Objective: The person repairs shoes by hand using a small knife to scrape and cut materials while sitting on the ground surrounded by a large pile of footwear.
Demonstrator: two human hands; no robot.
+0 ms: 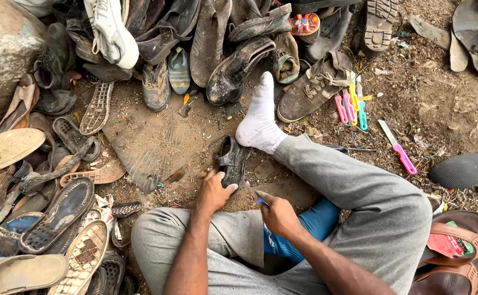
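A small dark worn shoe [231, 161] is gripped at its near end by the left hand [214, 191], fingers closed around it; it is pinned on the dirt ground [441, 109] beside the white-socked foot [259, 117]. A blue-handled tool [260, 201] is clenched in the right hand [278, 216], just beside the shoe. No containers are seen; old shoes and soles [58, 213] are heaped loose on the ground. Pink, yellow and blue-handled knives [351, 106] are laid near a brown lace-up shoe [312, 87].
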